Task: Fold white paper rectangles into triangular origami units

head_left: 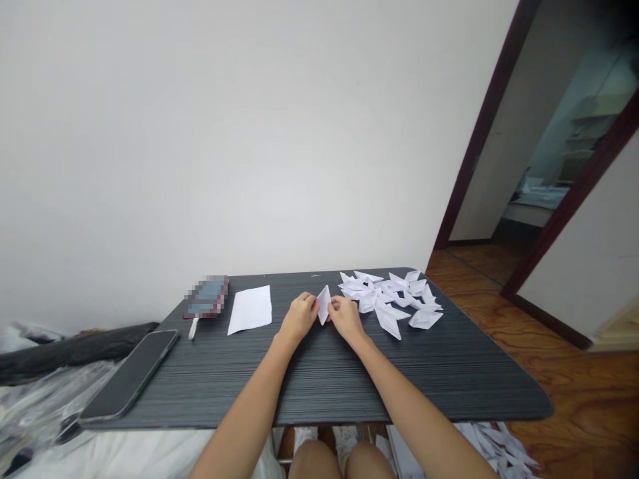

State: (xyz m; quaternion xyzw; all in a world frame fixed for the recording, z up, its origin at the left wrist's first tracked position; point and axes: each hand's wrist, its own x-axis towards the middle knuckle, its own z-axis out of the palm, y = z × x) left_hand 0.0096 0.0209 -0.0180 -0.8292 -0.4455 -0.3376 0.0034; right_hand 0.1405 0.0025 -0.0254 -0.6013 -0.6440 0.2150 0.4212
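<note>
Both hands meet over the middle of the dark striped table [319, 379] — the left hand [298, 317] and right hand [344, 318] pinching a small white folded paper piece [324, 305] between them, just left of a scattered pile of similar white folded shapes [392, 299], a flat white sheet [250, 309] lying further left.
</note>
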